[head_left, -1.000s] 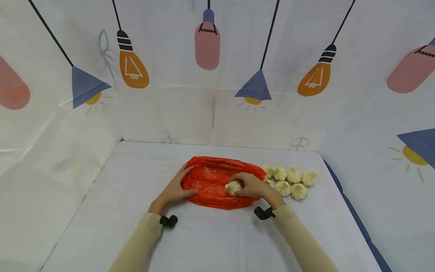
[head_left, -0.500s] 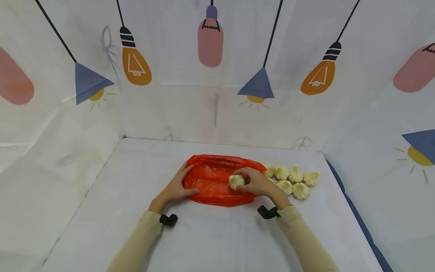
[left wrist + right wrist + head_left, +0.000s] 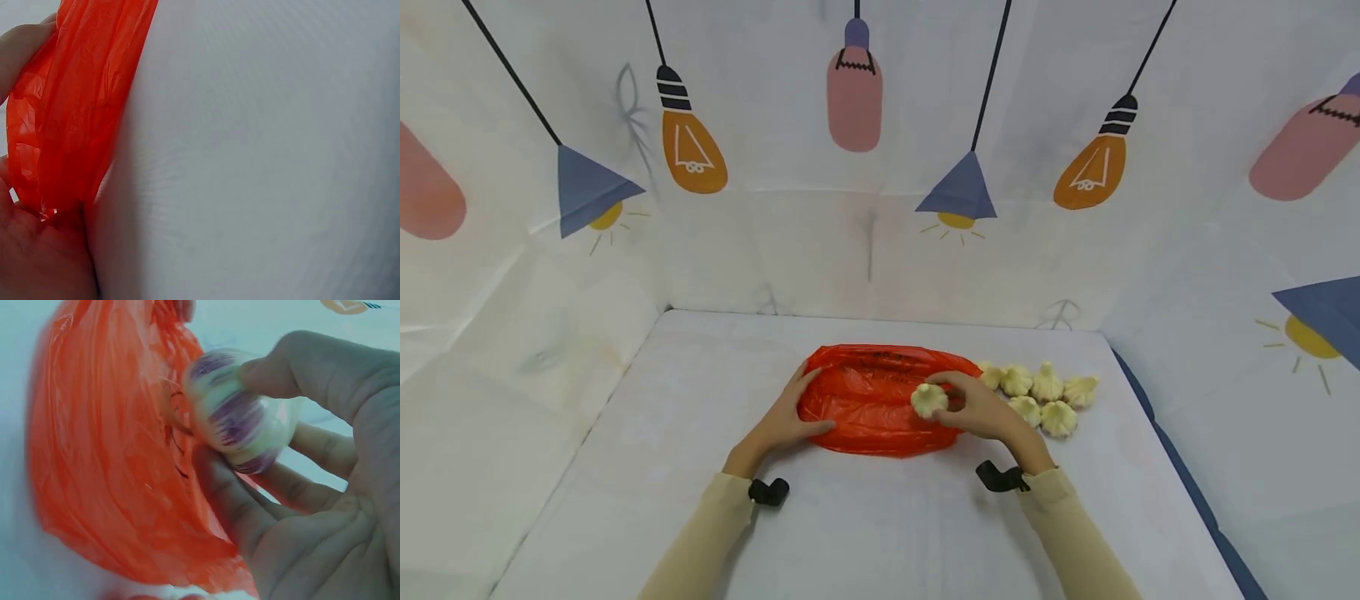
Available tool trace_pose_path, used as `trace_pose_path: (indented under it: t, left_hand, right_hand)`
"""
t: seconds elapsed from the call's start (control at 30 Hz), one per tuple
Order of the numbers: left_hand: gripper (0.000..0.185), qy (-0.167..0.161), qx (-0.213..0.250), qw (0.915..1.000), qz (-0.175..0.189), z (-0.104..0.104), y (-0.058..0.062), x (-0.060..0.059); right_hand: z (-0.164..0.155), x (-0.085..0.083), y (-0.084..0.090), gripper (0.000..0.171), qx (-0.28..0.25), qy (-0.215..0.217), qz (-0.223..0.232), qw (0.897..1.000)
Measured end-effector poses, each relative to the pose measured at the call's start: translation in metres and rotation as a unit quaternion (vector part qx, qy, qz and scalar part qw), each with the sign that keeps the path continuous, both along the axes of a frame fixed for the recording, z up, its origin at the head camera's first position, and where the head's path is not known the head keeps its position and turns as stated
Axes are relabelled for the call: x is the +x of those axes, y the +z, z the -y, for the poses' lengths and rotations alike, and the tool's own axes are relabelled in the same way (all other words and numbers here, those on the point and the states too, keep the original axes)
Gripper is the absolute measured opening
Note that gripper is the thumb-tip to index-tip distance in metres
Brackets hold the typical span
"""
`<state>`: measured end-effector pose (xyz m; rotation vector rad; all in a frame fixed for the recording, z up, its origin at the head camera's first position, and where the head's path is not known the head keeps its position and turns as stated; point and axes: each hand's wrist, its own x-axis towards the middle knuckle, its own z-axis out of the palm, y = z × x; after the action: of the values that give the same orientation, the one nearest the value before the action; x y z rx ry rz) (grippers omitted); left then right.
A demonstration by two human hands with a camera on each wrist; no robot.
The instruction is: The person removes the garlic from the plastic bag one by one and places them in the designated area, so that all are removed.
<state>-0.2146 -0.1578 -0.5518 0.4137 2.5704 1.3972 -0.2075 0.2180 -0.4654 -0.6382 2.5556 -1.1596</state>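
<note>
A red plastic bag (image 3: pixel 865 404) lies with its mouth spread toward the top on the white table. My left hand (image 3: pixel 786 417) holds its left end, thumb along the near rim and fingers at the far side; in the left wrist view the palm is against the crumpled bag (image 3: pixel 94 100). My right hand (image 3: pixel 977 408) pinches a garlic bulb (image 3: pixel 929 401) between thumb and fingers over the right part of the bag. The right wrist view shows purple streaks on this bulb (image 3: pixel 234 415), beside the bag's rim.
Several more garlic bulbs (image 3: pixel 1047 383) lie in two rows right of the bag, some partly hidden by it and my right hand. The white table (image 3: pixel 880 533) meets a lamp-patterned cloth wall (image 3: pixel 805 242) at the back.
My right hand has raised the garlic bulb slightly and shifted it a little to the right, turning it on the way. The left hand stays at the bag's left end.
</note>
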Motion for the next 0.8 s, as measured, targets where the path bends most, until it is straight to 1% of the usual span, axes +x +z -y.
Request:
trace_pose_path:
  t: [0.17, 0.3, 0.53, 0.7, 0.8]
  left_hand:
    - [0.101, -0.002, -0.002, 0.9999, -0.013, 0.000, 0.000, 0.001]
    - [0.100, -0.004, 0.001, 0.9999, -0.016, -0.001, 0.001, 0.002]
    - [0.101, -0.006, 0.000, 0.9999, -0.016, 0.000, -0.001, 0.001]
    - [0.101, -0.002, -0.001, 0.9999, -0.016, 0.000, -0.002, 0.001]
    - [0.100, -0.001, 0.007, 0.9999, -0.013, 0.000, -0.002, 0.001]
  right_hand:
    - [-0.011, 0.006, 0.001, 0.054, -0.005, -0.006, -0.002, 1.000]
    - [-0.022, 0.008, 0.001, 0.054, -0.022, -0.015, -0.010, 1.000]
    - [-0.042, 0.013, 0.008, 0.054, -0.064, -0.053, 0.003, 0.997]
    - [-0.058, 0.015, 0.008, 0.054, -0.060, -0.066, 0.013, 0.996]
    - [-0.066, 0.017, 0.009, 0.053, -0.061, -0.069, 0.012, 0.996]
